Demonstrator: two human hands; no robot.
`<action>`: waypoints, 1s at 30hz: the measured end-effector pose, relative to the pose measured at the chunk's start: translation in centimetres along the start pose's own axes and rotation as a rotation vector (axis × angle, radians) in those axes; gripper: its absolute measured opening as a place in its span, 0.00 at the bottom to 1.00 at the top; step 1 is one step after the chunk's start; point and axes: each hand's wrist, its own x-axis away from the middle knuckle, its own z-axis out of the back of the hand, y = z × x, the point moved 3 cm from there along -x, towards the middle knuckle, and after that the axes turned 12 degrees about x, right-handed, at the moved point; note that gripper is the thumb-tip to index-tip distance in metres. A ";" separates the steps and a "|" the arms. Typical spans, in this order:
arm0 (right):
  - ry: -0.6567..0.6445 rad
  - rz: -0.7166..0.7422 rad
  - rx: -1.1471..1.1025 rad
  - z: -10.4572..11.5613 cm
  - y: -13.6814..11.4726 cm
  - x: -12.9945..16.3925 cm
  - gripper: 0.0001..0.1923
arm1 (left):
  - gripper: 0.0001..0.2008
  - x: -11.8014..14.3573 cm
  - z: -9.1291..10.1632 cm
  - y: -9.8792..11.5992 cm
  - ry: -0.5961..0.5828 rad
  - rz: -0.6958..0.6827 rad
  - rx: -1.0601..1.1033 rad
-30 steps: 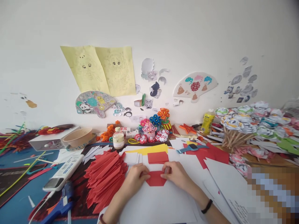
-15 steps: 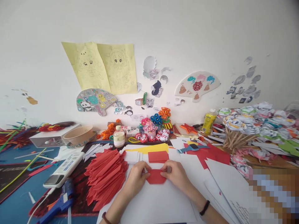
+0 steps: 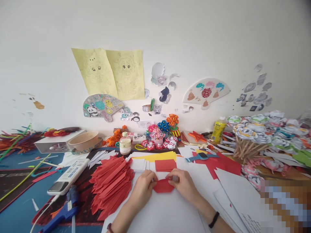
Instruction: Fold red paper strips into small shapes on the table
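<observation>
A small red paper piece (image 3: 163, 186), partly folded with angled corners, lies on a white sheet (image 3: 167, 213) in front of me. My left hand (image 3: 143, 187) pinches its left edge and my right hand (image 3: 183, 185) pinches its right edge, with the fingertips pressing the top corners down. Just beyond it rests a stack of red paper rectangles (image 3: 165, 165) on yellow paper (image 3: 155, 156). A large pile of folded red paper pieces (image 3: 110, 183) fans out to the left of my left hand.
A blue glue gun (image 3: 63, 212) and a white remote (image 3: 70, 176) lie at the left. Behind stand a small bottle (image 3: 125, 144), paper flowers (image 3: 161, 132), a bowl (image 3: 84, 141) and a yellow glue bottle (image 3: 218, 129). Paper roses on sticks (image 3: 262, 132) fill the right.
Both hands stay on the red paper, and its visible shape has become shorter as the top corners were pressed down. The view has shifted slightly.
</observation>
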 end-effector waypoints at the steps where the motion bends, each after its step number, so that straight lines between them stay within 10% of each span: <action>1: 0.001 0.018 -0.004 0.0 -0.1 0.0 0.09 | 0.11 0.1 0.0 0.0 0.000 -0.008 -0.009; 30: -0.066 0.211 0.340 1.0 -1.9 1.1 0.12 | 0.15 0.5 -0.5 0.2 -0.062 -0.191 -0.262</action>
